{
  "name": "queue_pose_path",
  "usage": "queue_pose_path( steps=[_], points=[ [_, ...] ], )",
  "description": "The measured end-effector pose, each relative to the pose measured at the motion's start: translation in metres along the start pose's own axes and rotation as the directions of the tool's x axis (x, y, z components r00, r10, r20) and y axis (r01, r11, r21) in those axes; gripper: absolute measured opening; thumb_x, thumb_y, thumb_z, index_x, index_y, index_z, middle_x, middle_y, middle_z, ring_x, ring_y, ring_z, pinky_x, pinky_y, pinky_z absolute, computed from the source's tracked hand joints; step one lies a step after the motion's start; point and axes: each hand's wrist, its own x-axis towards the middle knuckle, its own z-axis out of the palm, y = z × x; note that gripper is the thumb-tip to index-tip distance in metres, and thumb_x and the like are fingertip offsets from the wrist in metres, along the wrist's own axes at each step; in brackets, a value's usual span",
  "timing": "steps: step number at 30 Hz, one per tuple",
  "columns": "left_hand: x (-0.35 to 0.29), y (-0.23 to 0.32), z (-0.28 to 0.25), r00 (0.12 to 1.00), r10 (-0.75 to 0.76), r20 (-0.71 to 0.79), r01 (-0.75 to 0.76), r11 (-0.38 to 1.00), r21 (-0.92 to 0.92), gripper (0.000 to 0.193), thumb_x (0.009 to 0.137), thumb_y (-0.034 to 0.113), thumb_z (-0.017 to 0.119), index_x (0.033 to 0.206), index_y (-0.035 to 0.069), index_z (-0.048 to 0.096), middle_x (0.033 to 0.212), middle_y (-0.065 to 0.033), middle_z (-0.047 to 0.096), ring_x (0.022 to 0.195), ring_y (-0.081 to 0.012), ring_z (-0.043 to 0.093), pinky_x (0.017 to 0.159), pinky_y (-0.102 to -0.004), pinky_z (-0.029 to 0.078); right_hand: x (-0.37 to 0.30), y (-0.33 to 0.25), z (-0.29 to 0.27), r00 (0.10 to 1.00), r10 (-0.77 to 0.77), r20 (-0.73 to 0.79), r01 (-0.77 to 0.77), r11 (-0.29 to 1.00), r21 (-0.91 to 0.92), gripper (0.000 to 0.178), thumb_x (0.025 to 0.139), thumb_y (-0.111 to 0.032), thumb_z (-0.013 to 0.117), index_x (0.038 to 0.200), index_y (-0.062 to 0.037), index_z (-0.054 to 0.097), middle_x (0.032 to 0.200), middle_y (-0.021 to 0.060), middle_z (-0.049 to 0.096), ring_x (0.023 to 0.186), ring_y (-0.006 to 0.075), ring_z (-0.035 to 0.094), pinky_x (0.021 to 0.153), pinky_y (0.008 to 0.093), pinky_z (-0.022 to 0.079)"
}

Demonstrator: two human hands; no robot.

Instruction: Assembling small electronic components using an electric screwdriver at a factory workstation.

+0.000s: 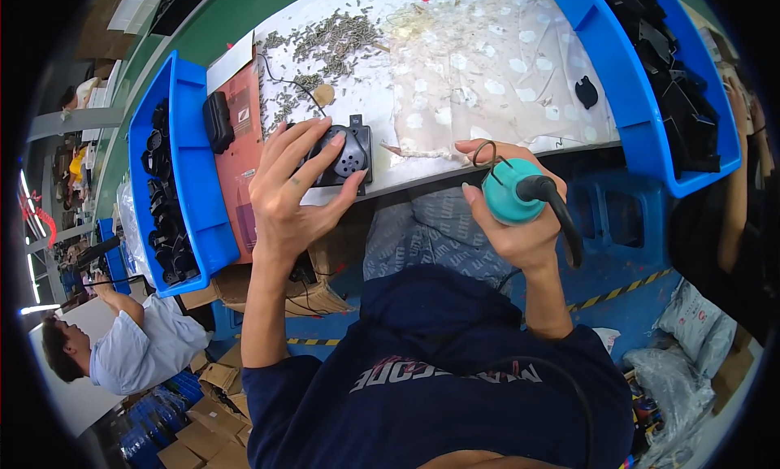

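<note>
My left hand (pixel 284 197) rests over a black plastic part with a round face full of small holes (pixel 351 162), gripping it between the thumb and fingers. That part lies at the table's near edge, on or against a flat black piece with a tab (pixel 356 121). A thin dark cord runs away from it. My right hand (pixel 524 245) is wrapped round a teal electric screwdriver (pixel 508 194) with a wire hanging loop and a thick black cable. The screwdriver's top end faces me, so its tip is hidden. It is apart from the black part, to the right.
Many small screws (pixel 337 42) are scattered over the white tabletop. Blue bins of black parts stand at left (pixel 188 168) and right (pixel 605 54). A small black disc (pixel 586 93) lies on the worn sheet (pixel 487 87). Another person (pixel 138 339) works at far left.
</note>
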Motion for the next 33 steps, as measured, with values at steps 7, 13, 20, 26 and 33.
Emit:
queue_pose_path(
  steps=[7,13,20,26,33],
  points=[
    [0.001,0.011,-0.005,0.999,0.013,0.045,-0.019,0.991,0.136,0.038,0.063,0.015,0.081,0.098,0.005,0.069,0.104,-0.0109,0.066,0.098,-0.0279,0.061,0.098,-0.0524,0.038,0.005,0.002,0.002,0.997,-0.076,0.002,0.076,0.997,0.032,0.034,0.068,0.014,0.064,0.100,0.0058,0.056,0.104,0.0197,0.063,0.102,0.0271,0.063,0.087,0.0361,0.049],
    [0.003,0.019,-0.010,0.998,-0.038,0.051,0.021,0.956,0.293,0.031,0.068,0.022,0.078,0.092,0.005,0.070,0.102,-0.0094,0.066,0.095,-0.0271,0.061,0.100,-0.0555,0.033,0.028,-0.033,-0.010,0.992,-0.121,-0.047,0.127,0.979,0.160,0.033,0.073,0.009,0.065,0.103,0.0088,0.051,0.096,0.0198,0.065,0.057,0.0134,0.059,0.053,0.0199,0.047],
    [0.057,-0.066,-0.015,0.923,-0.384,0.019,0.376,0.892,-0.250,0.037,0.071,0.027,0.077,0.099,0.004,0.068,0.098,-0.0110,0.066,0.088,-0.0251,0.061,0.081,-0.0351,0.048,0.060,-0.071,-0.001,0.969,-0.168,-0.183,0.206,0.956,0.210,0.037,0.078,0.000,0.055,0.113,0.0070,0.047,0.098,0.0248,0.055,0.049,0.0137,0.049,0.052,0.0248,0.041],
    [0.087,-0.122,0.057,0.905,-0.326,0.273,0.405,0.855,-0.324,0.048,0.066,0.031,0.081,0.106,0.008,0.068,0.082,-0.0042,0.060,0.075,-0.0147,0.054,0.067,-0.0277,0.046,0.103,-0.088,0.019,0.928,-0.323,-0.187,0.363,0.898,0.249,0.034,0.080,-0.001,0.052,0.113,0.0049,0.049,0.095,0.0212,0.056,0.049,0.0141,0.050,0.053,0.0268,0.040],
    [0.090,-0.122,0.080,0.947,-0.304,0.101,0.317,0.842,-0.438,0.027,0.069,0.022,0.079,0.089,0.006,0.071,0.078,-0.0077,0.062,0.071,-0.0178,0.058,0.066,-0.0285,0.046,0.168,-0.092,0.056,0.866,-0.431,-0.254,0.490,0.832,0.259,0.029,0.077,0.000,0.057,0.106,0.0061,0.056,0.088,0.0195,0.062,0.049,0.0144,0.050,0.051,0.0258,0.039]
  ],
)
